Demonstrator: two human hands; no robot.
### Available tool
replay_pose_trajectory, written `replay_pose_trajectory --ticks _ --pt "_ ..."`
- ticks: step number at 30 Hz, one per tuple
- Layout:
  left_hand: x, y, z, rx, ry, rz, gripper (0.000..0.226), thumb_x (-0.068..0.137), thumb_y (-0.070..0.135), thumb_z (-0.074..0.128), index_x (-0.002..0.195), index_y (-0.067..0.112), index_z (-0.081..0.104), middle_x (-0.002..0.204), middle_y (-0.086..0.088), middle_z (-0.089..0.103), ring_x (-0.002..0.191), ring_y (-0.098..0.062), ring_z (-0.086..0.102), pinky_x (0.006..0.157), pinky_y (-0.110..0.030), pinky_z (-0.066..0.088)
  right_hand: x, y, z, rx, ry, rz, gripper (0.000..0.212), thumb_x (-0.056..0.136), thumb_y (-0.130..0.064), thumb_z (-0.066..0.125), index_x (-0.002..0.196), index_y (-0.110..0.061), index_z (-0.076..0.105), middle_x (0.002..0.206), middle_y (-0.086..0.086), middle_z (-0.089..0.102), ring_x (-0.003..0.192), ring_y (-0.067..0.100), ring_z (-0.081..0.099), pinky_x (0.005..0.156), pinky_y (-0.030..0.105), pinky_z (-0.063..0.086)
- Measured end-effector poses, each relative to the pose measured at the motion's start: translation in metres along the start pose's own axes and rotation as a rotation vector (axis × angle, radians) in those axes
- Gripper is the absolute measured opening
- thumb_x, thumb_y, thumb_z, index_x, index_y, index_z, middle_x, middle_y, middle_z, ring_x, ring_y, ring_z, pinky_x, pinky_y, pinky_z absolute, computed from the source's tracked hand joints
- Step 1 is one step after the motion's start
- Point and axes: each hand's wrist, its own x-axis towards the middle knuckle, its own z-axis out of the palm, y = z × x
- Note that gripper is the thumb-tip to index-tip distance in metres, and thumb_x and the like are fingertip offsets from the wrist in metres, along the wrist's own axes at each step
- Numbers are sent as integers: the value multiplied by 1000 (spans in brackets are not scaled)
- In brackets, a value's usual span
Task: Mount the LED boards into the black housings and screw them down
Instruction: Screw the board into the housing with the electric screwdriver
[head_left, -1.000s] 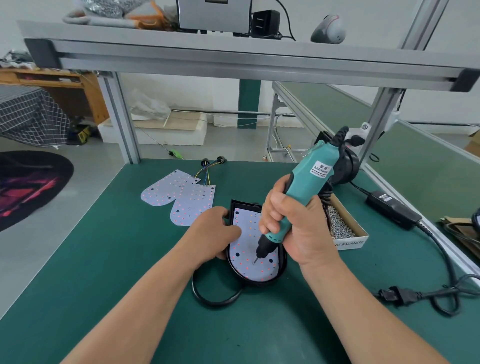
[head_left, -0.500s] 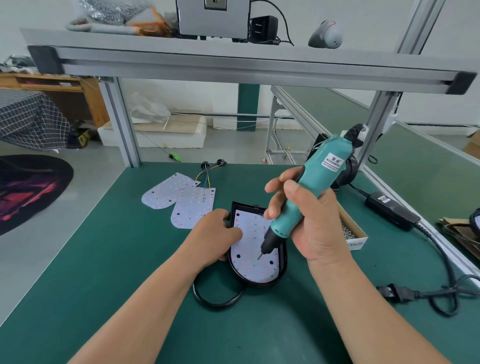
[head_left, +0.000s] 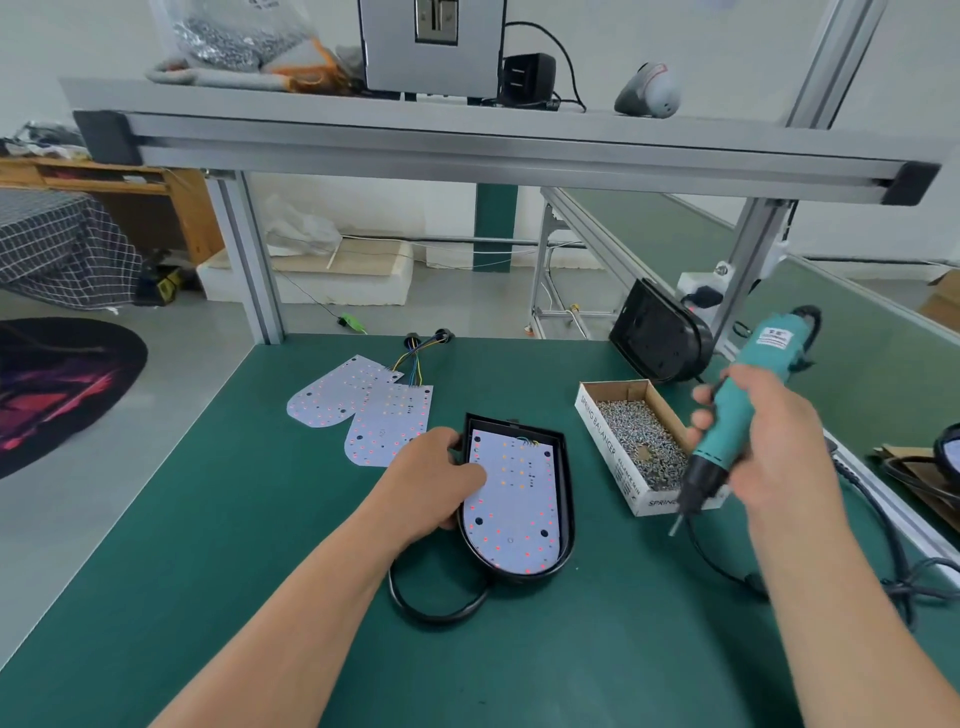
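On the green bench (head_left: 208, 519) the black rounded plastic housing (head_left: 567, 499) lies flat with the white LED board (head_left: 519, 514) seated inside it; the left hand (head_left: 436, 483) grips the housing's left rim, thumb resting on the board. The right hand (head_left: 769, 447) is wrapped around the teal electric screwdriver (head_left: 737, 415), held off to the right of the housing, its bit pointing down beside the near end of the open cardboard box of silver screws (head_left: 602, 441); two loose white LED boards (head_left: 387, 431) lie overlapping behind the left hand.
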Motion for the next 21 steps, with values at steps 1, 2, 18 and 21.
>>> replay_pose_trajectory --ticks 1,2,18,21 --pt "0 0 0 -2 -1 -2 25 83 23 63 106 15 66 78 -4 65 64 -22 63 54 -32 57 6 -2 -13 -59 35 -6 13 95 -21 64 102 -14 56 83 11 70 51 18 61 48 32 56" --pt "0 0 0 -5 -4 -5 26 82 24 62 106 14 66 77 -4 64 64 -22 62 54 -32 56 11 -3 -26 -140 55 -18 10 97 -18 63 103 -13 56 87 12 69 52 20 65 47 33 56" --pt "-1 2 -2 27 2 -16 22 90 20 58 98 -1 57 77 -3 58 63 -20 55 52 -27 53 19 -1 -75 -1490 -62 -67 28 99 -38 62 89 -16 48 79 10 65 71 29 66 72 48 54" --pt "-1 2 0 5 27 -4 10 92 19 58 93 9 57 80 -2 60 65 -19 58 52 -26 54 18 2 -71 -1622 -90 -100 31 102 -38 59 87 -16 42 81 10 59 73 27 59 64 41 44"
